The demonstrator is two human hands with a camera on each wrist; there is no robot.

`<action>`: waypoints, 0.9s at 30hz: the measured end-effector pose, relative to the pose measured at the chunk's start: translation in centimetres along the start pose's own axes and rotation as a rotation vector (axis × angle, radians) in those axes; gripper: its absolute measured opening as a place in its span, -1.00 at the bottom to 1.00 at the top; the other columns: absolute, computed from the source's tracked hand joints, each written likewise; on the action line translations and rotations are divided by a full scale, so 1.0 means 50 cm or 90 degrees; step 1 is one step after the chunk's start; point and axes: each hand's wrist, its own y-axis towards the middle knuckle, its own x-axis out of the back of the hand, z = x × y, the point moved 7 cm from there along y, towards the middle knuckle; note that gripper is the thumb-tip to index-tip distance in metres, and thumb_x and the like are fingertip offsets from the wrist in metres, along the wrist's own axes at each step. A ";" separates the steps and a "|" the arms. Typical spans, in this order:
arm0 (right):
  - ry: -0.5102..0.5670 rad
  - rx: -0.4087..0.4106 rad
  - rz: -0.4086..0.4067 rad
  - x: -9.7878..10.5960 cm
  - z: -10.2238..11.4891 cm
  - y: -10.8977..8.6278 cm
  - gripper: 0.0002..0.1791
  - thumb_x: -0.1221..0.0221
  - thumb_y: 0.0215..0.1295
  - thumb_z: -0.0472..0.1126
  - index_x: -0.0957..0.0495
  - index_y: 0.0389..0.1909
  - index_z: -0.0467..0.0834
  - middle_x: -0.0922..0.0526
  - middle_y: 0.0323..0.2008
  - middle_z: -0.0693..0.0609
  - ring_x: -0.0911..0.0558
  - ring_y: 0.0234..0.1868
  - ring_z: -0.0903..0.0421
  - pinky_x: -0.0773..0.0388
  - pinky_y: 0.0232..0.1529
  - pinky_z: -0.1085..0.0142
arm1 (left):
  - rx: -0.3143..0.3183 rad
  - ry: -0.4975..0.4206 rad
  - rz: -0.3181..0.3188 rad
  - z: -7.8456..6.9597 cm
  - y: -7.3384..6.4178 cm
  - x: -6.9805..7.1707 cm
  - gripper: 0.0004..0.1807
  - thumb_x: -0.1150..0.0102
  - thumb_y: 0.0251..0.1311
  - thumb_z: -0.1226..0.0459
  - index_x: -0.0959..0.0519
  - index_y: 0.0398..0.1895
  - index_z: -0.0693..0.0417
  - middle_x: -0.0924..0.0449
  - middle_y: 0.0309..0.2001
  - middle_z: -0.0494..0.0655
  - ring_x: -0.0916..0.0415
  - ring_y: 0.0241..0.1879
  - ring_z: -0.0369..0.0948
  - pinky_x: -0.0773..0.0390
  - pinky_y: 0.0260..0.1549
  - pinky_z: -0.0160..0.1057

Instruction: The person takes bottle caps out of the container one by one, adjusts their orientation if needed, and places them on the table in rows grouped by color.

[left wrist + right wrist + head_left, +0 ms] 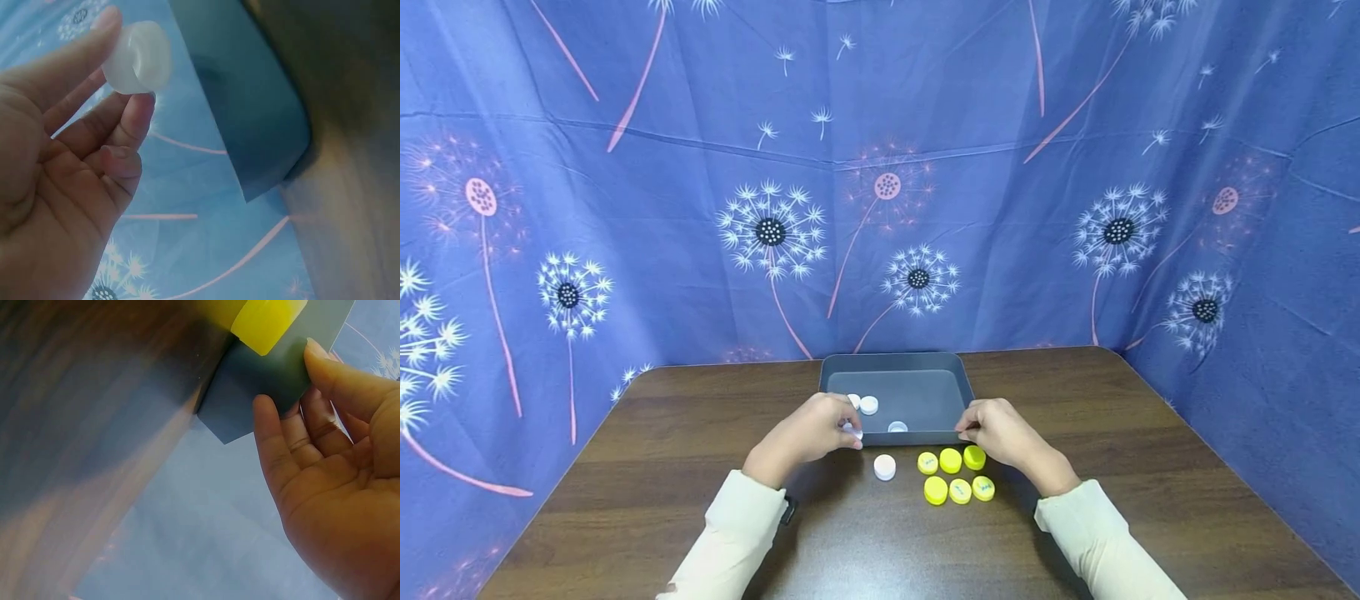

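Note:
My left hand (826, 427) pinches a white bottle cap (140, 57) between thumb and fingers, above the front left corner of a dark grey tray (895, 437). At the tray's front right corner, my right hand (996, 429) holds the rim, its thumb (337, 372) lying against the wall. Inside the tray are a white cap (868, 405), another partly behind my left hand, and a third white cap (897, 427) by the front wall. One white cap (884, 467) sits on the table in front of the tray.
Several yellow caps (951, 461) stand in two rows on the brown wooden table (700, 433), just before the tray's front right side. A blue dandelion-print cloth (1000, 250) hangs behind the table and along its sides.

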 end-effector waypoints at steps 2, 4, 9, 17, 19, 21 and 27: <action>-0.002 0.002 0.001 0.002 0.000 0.000 -0.85 -0.35 0.14 -0.44 -0.78 -0.39 -0.12 -0.66 -0.42 0.20 -0.63 -0.35 0.25 -0.58 -0.34 0.42 | -0.018 0.018 0.008 -0.009 -0.004 -0.008 -0.88 -0.50 0.01 0.29 -0.68 -0.48 0.03 -0.57 -0.39 -0.28 -0.43 -0.41 -0.37 -0.53 -0.37 -0.35; 0.000 -0.003 0.005 0.004 0.000 0.001 -0.85 -0.35 0.14 -0.44 -0.78 -0.38 -0.13 -0.66 -0.42 0.20 -0.63 -0.35 0.25 -0.58 -0.32 0.42 | -0.027 0.041 0.014 -0.014 -0.008 -0.016 -0.85 -0.51 -0.01 0.25 -0.66 -0.52 -0.02 -0.55 -0.41 -0.31 -0.39 -0.43 -0.39 -0.50 -0.37 -0.36; 0.002 -0.003 0.012 0.006 0.003 -0.001 -0.86 -0.34 0.15 -0.44 -0.78 -0.36 -0.15 -0.67 -0.41 0.17 -0.64 -0.33 0.22 -0.59 -0.30 0.40 | -0.031 0.081 0.030 -0.017 -0.016 -0.040 -0.79 -0.53 -0.05 0.19 -0.61 -0.57 -0.09 -0.51 -0.46 -0.34 -0.35 -0.44 -0.40 -0.47 -0.37 -0.36; -0.003 0.006 0.002 0.006 0.003 0.000 -0.85 -0.35 0.13 -0.45 -0.78 -0.40 -0.14 -0.65 -0.43 0.19 -0.63 -0.35 0.23 -0.60 -0.31 0.39 | -0.006 0.122 0.064 -0.018 -0.019 -0.074 -0.72 -0.57 -0.13 0.20 -0.55 -0.62 -0.09 -0.41 -0.52 -0.33 -0.29 -0.51 -0.40 -0.42 -0.49 -0.40; -0.002 0.016 0.000 0.006 0.003 0.000 -0.85 -0.35 0.13 -0.45 -0.78 -0.41 -0.14 -0.66 -0.43 0.18 -0.63 -0.36 0.24 -0.60 -0.33 0.39 | -0.004 0.143 0.065 -0.020 -0.020 -0.078 -0.71 -0.58 -0.14 0.19 -0.54 -0.62 -0.09 -0.40 -0.51 -0.33 -0.30 -0.51 -0.40 -0.43 -0.48 -0.39; 0.003 0.012 0.000 0.005 0.002 0.000 -0.85 -0.35 0.13 -0.45 -0.78 -0.41 -0.14 -0.66 -0.43 0.18 -0.63 -0.37 0.24 -0.59 -0.34 0.40 | -0.005 0.160 0.064 -0.022 -0.019 -0.081 -0.71 -0.58 -0.14 0.18 -0.56 -0.60 -0.07 -0.42 -0.50 -0.33 -0.32 -0.51 -0.40 -0.45 -0.47 -0.39; 0.010 0.003 0.000 0.004 0.002 -0.003 -0.85 -0.35 0.14 -0.44 -0.78 -0.41 -0.13 -0.65 -0.43 0.19 -0.63 -0.37 0.26 -0.59 -0.34 0.40 | -0.009 0.171 0.057 -0.023 -0.018 -0.083 -0.75 -0.60 -0.15 0.18 -0.65 -0.49 -0.01 -0.54 -0.45 -0.31 -0.39 -0.48 -0.41 -0.51 -0.43 -0.38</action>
